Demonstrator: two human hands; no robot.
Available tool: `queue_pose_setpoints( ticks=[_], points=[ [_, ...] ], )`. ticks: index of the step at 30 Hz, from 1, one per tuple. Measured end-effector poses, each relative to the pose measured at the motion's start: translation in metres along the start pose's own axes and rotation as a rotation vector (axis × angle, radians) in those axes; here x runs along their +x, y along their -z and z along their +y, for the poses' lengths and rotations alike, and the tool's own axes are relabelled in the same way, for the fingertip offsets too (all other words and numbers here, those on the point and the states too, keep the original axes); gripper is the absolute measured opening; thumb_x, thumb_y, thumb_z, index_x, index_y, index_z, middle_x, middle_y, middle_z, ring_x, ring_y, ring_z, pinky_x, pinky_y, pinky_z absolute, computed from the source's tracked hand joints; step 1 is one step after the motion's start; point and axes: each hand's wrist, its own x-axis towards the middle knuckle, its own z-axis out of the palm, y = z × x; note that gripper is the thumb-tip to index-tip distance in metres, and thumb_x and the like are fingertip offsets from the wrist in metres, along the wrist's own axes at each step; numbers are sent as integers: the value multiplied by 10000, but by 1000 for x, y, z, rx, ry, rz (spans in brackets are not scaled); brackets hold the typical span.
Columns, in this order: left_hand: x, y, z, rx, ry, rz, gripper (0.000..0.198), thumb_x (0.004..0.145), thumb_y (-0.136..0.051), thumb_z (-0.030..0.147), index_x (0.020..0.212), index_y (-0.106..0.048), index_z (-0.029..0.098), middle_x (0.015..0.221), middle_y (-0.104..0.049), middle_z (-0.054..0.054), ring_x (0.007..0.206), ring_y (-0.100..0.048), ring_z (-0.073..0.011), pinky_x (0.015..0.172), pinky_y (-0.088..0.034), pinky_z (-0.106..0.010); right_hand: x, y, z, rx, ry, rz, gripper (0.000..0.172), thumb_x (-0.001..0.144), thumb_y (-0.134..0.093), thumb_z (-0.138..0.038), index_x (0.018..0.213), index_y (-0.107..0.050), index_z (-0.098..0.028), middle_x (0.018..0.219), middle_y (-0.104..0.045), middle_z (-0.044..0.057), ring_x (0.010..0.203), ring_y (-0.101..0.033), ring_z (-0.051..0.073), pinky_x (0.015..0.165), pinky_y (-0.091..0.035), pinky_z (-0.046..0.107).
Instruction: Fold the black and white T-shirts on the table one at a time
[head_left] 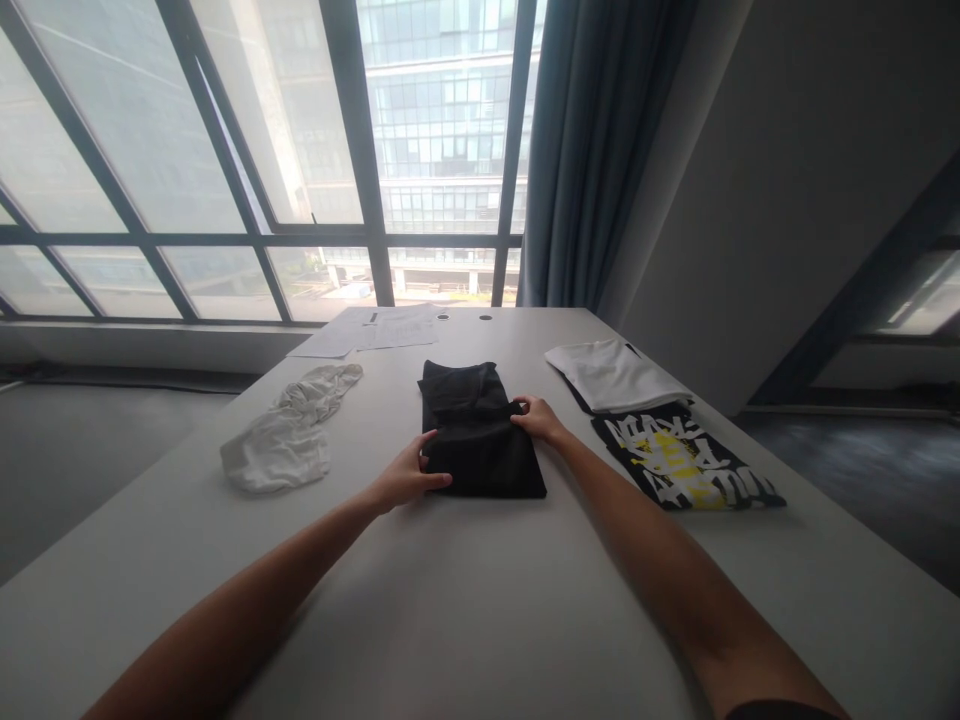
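Note:
A folded black garment (480, 440) lies in the middle of the white table (465, 600). My left hand (409, 475) grips its near left edge, thumb under the fold and fingers closed on the cloth. At the garment's right side, my right hand (536, 417) pinches a fold of the black fabric about halfway along its length. Both forearms reach out over the bare near part of the table.
A crumpled white garment (289, 430) lies to the left. To the right are a folded white shirt (615, 375) and a folded black shirt with white and yellow print (686, 462). Papers (375, 330) lie at the far edge, before large windows and a curtain (600, 150).

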Motion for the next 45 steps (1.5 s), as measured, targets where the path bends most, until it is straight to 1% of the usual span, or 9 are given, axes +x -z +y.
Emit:
queue_pose_setpoints(
  ticks=[8,13,17,21,25,29,33,39,45],
  points=[
    [42,4,21,-26,249,58,914,740,-793,594,1492,-415,238,984,-709,-89,660,-695,-182,541,-566,-276,-12,1,-19,165,-103,-109,600,727,-743,-170,1299,-595,-69,883,-714,77,731,-673,170,668,-557,267],
    [42,-4,18,-51,-68,173,1056,676,-870,420,1548,-316,203,1160,-701,-139,942,-713,-247,793,-614,-368,-21,5,-30,195,70,-93,489,772,-642,-109,1260,-610,-108,1026,-715,104,878,-688,182,815,-571,316],
    [27,6,2,-24,-281,200,883,775,-747,427,1538,-366,198,1365,-617,-130,1061,-685,-265,912,-582,-411,-26,2,-36,311,230,-99,442,825,-602,-172,1267,-595,-178,1125,-701,83,929,-694,176,818,-581,320],
    [28,18,-6,343,-189,262,767,800,-705,321,1506,-439,180,1332,-645,-120,1059,-683,-280,930,-566,-439,-27,-6,-41,65,155,-21,435,796,-629,-138,1231,-616,-156,1137,-697,106,1031,-671,216,917,-546,359],
    [21,14,7,857,-233,338,636,816,-693,278,1421,-545,151,1515,-471,-175,1330,-505,-364,1099,-427,-499,-40,-7,-49,-261,168,34,490,840,-638,-195,1321,-582,-119,1275,-631,183,1135,-627,278,1002,-489,401],
    [7,-11,21,1048,-446,135,502,984,-475,430,1424,-548,200,1594,-372,-97,1473,-329,-304,1215,-248,-500,-67,-14,-64,-453,273,24,520,960,-510,-343,1425,-523,-111,1447,-522,200,1320,-499,321,1108,-385,449],
    [-2,-35,10,1140,-345,-77,623,1015,-349,534,1526,-420,184,1629,-282,-85,1524,-203,-269,1234,-183,-474,-95,-30,-69,-563,237,-193,617,1018,-356,-453,1530,-405,-112,1610,-326,137,1503,-244,298,1215,-189,473],
    [0,-36,0,1222,-169,-79,765,989,-284,651,1573,-332,160,1652,-185,-77,1535,-141,-286,1232,-183,-457,-109,-33,-66,-627,181,-302,687,1021,-269,-518,1582,-298,-122,1654,-180,90,1537,-138,256,1234,-92,484],
    [45,-26,7,1242,-92,12,713,996,-331,607,1575,-326,191,1658,-168,-71,1542,-102,-273,1238,-127,-480,-94,-36,-70,-604,175,-302,694,1022,-261,-529,1593,-259,-135,1661,-155,77,1544,-100,228,1239,-64,483]
  ],
)
